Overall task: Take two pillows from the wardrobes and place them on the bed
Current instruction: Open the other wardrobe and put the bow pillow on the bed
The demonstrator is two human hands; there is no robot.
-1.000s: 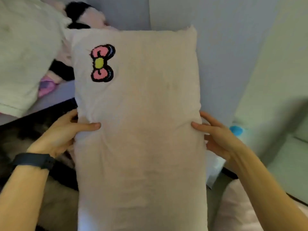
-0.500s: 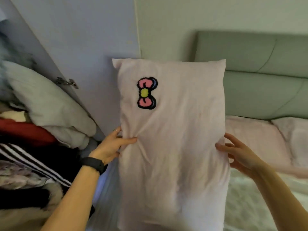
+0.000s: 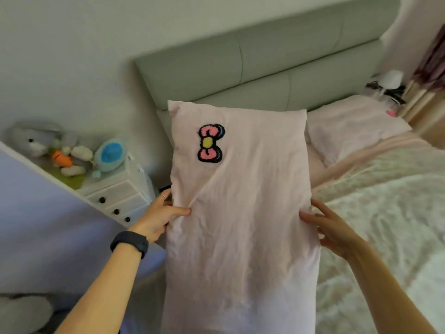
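**A:** Where is the pillow?

**B:** The pale pink rectangular fabric pillow is held up on end in front of the person, with its long sides running up and down. A tufted pink bow patch with a yellow centre and black outline sits near its upper left corner.

**A:** Which hand has it?

**B:** Both. The left hand is clamped on the left edge about halfway up, with the thumb laid across the front and the fingers hidden behind the cloth. A thin ring shows on one finger and a black wristband on the wrist. The right hand grips the right edge at much the same height, thumb on the front and the other fingers curled round the side.

**A:** Is it lying on the bed?

**B:** No, it is raised. Its lower end runs out of the frame, so I cannot tell what it touches there. The bed with a cream textured cover lies to the right and beyond, below a grey-green padded headboard. A second pink pillow lies flat at the head of the bed, against the headboard.

**A:** And to the left?

**B:** A small white chest of drawers with dark knobs stands beside the headboard. On top of it are a grey plush rabbit, an orange plush carrot and a round blue plush toy. Nearer the person, a pale lavender panel fills the lower left.
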